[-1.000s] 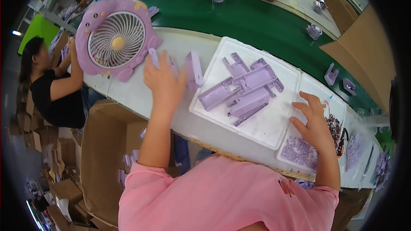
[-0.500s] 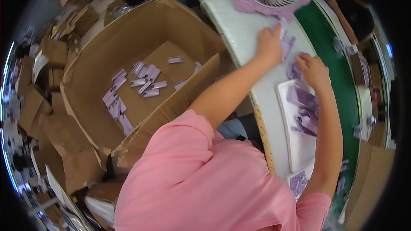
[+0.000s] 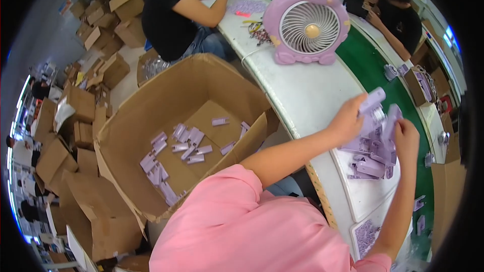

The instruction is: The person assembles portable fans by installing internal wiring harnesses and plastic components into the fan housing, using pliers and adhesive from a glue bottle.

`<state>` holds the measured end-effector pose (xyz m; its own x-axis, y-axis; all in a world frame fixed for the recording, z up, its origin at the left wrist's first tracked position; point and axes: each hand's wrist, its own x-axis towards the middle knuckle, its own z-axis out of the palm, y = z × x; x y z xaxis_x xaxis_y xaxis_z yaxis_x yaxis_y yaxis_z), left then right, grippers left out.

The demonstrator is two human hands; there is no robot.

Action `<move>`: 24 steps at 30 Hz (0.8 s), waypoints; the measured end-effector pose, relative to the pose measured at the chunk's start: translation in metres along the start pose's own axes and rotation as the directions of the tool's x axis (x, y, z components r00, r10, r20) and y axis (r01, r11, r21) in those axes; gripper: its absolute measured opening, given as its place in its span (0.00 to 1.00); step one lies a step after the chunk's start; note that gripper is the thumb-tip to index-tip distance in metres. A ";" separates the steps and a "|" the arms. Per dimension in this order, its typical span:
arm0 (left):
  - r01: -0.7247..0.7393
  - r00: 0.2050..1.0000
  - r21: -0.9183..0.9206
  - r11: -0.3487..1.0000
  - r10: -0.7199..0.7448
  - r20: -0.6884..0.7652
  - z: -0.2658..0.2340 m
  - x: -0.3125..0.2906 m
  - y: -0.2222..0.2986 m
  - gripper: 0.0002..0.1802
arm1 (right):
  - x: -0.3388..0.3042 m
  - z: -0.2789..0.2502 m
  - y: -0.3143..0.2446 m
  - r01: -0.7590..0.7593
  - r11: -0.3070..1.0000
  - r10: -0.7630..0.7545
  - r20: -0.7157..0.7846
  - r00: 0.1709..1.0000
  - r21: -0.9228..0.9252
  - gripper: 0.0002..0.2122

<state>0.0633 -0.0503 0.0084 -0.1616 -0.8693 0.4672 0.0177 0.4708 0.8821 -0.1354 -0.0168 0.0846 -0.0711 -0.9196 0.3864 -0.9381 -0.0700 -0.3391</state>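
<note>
My left hand (image 3: 348,119) is lifted above the white table (image 3: 307,95), shut on a lilac plastic part (image 3: 372,102). My right hand (image 3: 406,138) holds a second lilac part (image 3: 392,116) just to its right. Below both hands sits a white foam tray (image 3: 370,196) carrying a pile of lilac parts (image 3: 370,161). To my left stands a large open cardboard box (image 3: 131,126) with several loose lilac parts (image 3: 176,151) on its bottom.
A lilac desk fan (image 3: 308,24) stands on the table further along. A green conveyor belt (image 3: 375,55) runs behind the table. One person in black (image 3: 171,15) sits beside the box, another (image 3: 396,7) across the belt. Stacked cardboard boxes (image 3: 70,116) crowd the floor at left.
The view has swung again, bringing the open box and seated person into sight. Both hands have lifted off the tray, each holding a lilac part.
</note>
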 end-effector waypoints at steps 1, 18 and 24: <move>0.026 0.995 -0.024 0.999 -0.024 0.094 0.006 -0.002 0.010 0.29 | -0.018 -0.017 0.018 -0.036 0.999 0.036 -0.007 0.999 0.033 0.10; -0.471 0.880 0.488 0.735 0.429 0.203 0.040 -0.028 0.014 0.26 | -0.197 -0.086 0.050 -0.368 0.925 0.372 -0.020 0.928 0.097 0.10; -0.584 0.805 0.442 0.681 0.418 0.420 0.075 -0.068 0.062 0.14 | -0.260 -0.119 0.087 -0.464 0.878 0.476 -0.103 0.873 0.121 0.06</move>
<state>0.0015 0.0491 0.0264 -0.5370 -0.4399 0.7198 -0.3298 0.8948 0.3009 -0.2385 0.2618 0.0568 -0.5435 -0.7968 0.2642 -0.7493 0.3186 -0.5805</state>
